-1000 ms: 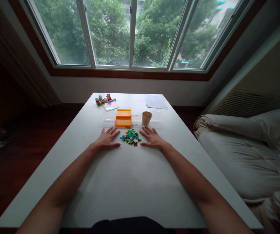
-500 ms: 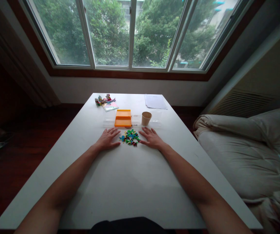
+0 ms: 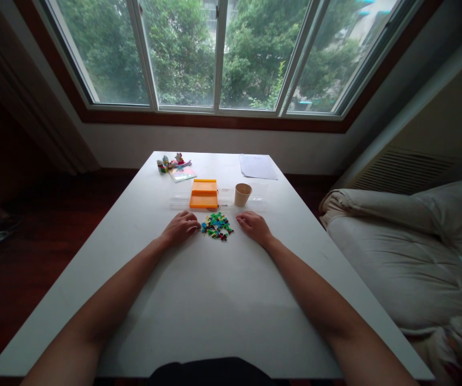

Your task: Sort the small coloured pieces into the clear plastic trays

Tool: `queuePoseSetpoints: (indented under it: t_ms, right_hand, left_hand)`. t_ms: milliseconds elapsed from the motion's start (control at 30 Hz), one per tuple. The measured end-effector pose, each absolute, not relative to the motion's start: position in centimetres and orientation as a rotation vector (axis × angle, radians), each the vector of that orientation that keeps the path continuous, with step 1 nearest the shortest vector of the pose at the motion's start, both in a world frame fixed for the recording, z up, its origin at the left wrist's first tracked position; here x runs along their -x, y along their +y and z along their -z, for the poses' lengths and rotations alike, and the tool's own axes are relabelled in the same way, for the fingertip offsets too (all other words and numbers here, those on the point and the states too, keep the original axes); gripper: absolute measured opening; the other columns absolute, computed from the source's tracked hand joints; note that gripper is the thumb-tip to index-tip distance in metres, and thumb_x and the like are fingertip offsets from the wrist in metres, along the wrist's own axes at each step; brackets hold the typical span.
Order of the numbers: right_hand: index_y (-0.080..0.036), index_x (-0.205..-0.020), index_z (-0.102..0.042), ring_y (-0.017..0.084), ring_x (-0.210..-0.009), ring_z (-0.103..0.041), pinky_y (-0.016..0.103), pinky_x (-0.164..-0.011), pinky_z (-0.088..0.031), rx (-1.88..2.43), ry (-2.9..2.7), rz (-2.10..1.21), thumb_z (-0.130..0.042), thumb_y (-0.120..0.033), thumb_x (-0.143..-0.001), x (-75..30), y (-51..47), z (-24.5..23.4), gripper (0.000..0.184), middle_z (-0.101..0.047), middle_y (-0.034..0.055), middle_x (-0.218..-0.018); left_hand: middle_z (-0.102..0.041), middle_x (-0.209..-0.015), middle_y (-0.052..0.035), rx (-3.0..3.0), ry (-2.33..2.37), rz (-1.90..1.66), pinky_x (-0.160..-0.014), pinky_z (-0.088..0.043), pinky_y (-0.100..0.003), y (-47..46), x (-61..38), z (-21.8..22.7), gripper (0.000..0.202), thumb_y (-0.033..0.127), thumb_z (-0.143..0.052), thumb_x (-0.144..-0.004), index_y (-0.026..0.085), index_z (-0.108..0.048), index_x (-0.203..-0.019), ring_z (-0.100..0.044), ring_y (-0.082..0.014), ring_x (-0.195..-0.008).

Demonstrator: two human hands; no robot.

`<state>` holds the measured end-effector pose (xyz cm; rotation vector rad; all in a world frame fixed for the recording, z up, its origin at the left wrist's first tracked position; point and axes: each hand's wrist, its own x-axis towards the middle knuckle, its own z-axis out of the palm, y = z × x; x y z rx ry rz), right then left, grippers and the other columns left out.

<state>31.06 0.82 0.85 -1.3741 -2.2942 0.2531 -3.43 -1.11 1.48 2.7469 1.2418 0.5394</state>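
A small pile of mixed toy building bricks (image 3: 217, 226), green, blue, yellow and dark red, lies on the white table (image 3: 214, 289). At its left edge rests my left hand (image 3: 181, 227). The fingers are curled and closed, with the fingertips right beside the outermost bricks; whether a brick is between them is hidden. My right hand (image 3: 254, 226) lies a little to the right of the pile, apart from it, fingers bent inward and closed with no brick showing. Just behind the pile stands an orange plastic tray (image 3: 204, 201) with a stepped shape.
A brown paper cup (image 3: 242, 195) stands upright behind my right hand. Clear plastic trays (image 3: 180, 201) lie around the orange one. Small built figures (image 3: 166, 163) and a colourful card (image 3: 183, 173) sit at the back left, white papers (image 3: 258, 166) at the back right.
Both hands have gone from flat with spread fingers to curled and closed. The right hand has drawn slightly away from the pile. The view has shifted a little.
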Motion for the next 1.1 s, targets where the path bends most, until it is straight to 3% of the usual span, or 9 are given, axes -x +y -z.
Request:
queuePoseSetpoints:
  t_ms: [167, 567, 800, 1100]
  right_hand:
    - [-0.024, -0.109, -0.073, 0.025, -0.107, -0.059, 0.038, -0.096, -0.047, 1.271, -2.373, -0.271, -0.039, -0.047, -0.1, -30.5, 1.0, -0.5, 0.042, -0.068, 0.0088, -0.111]
    - [-0.024, -0.096, -0.072, 0.022, -0.099, -0.058, 0.035, -0.092, -0.046, 1.124, -2.42, -0.307, -0.06, -0.039, -0.091, -29.7, 0.7, -0.2, 0.02, -0.065, 0.0068, -0.102]
    - [-0.023, -0.093, -0.072, 0.02, -0.091, -0.057, 0.032, -0.085, -0.045, 1.045, -2.362, -0.251, -0.068, -0.028, -0.086, -29.6, 1.2, 0.6, 0.009, -0.063, 0.0054, -0.093]
    - [-0.02, -0.085, -0.067, 0.015, -0.074, -0.055, 0.026, -0.071, -0.044, 1.064, -2.197, -0.402, -0.062, -0.022, -0.085, -29.4, 0.8, 0.5, 0.005, -0.063, 0.0028, -0.083]
  left_hand:
    - [-0.065, -0.107, -0.007, -2.725, 1.261, -0.553, -0.096, -0.045, -0.04, -1.1, 3.6, -1.7, 0.028, 0.017, -0.048, -0.091, 0.026, -0.074, -0.096, -0.053, -0.0227, -0.104]
    - [-0.063, -0.096, -0.0069, -2.627, 1.465, -0.627, -0.088, -0.047, -0.039, -1.2, 3.9, -1.6, 0.01, 0.025, -0.057, -0.085, 0.023, -0.067, -0.087, -0.053, -0.0243, -0.097]
    - [-0.063, -0.092, -0.0047, -2.54, 1.537, -0.734, -0.084, -0.047, -0.036, -0.7, 4.4, -0.7, 0.016, 0.027, -0.057, -0.087, 0.024, -0.067, -0.099, -0.054, -0.0227, -0.093]
    - [-0.064, -0.095, -0.0044, -2.464, 1.599, -0.783, -0.084, -0.046, -0.035, -0.4, 4.6, -0.3, 0.014, 0.025, -0.061, -0.085, 0.024, -0.067, -0.097, -0.056, -0.0223, -0.094]
